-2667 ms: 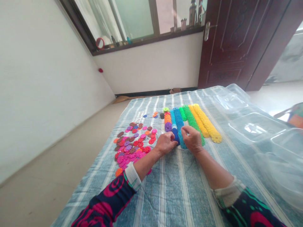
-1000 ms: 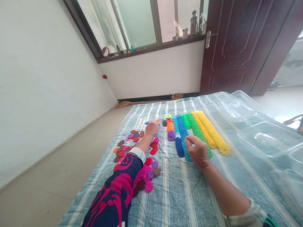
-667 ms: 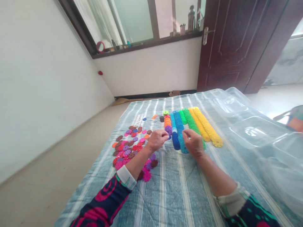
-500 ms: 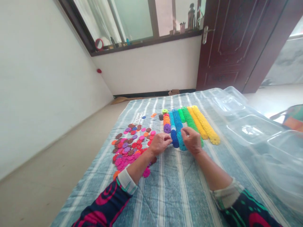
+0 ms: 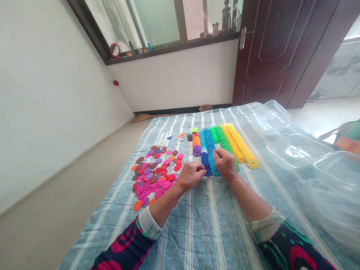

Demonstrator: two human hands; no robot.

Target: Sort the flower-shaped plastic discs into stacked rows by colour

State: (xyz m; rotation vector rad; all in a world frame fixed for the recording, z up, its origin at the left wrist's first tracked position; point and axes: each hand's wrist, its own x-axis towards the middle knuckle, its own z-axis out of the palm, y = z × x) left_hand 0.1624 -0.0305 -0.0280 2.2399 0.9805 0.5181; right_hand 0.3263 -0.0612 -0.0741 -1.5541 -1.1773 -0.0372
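Note:
My left hand (image 5: 192,175) is pinched at the near end of the dark blue row (image 5: 205,161); anything between its fingertips is too small to tell. Over the blue row (image 5: 209,140) and the green row (image 5: 223,140), my right hand (image 5: 225,163) has its fingers curled together, their contents hidden. Two yellow rows (image 5: 243,148) of stacked discs lie to the right. Left of the blue ones is a short orange and purple row (image 5: 196,144). Loose pink, red, brown and purple discs (image 5: 154,178) are spread left of my left hand.
Clear plastic containers (image 5: 298,150) stand along the right side of the striped cloth (image 5: 174,243). A blue disc (image 5: 169,138) and a few orange ones (image 5: 181,135) lie near the far edge. A dark red door (image 5: 281,48) is behind.
My left hand has moved slightly down, nearer the close end of the dark blue row. My right hand keeps nearly the same place over the rows. The view has shifted slightly.

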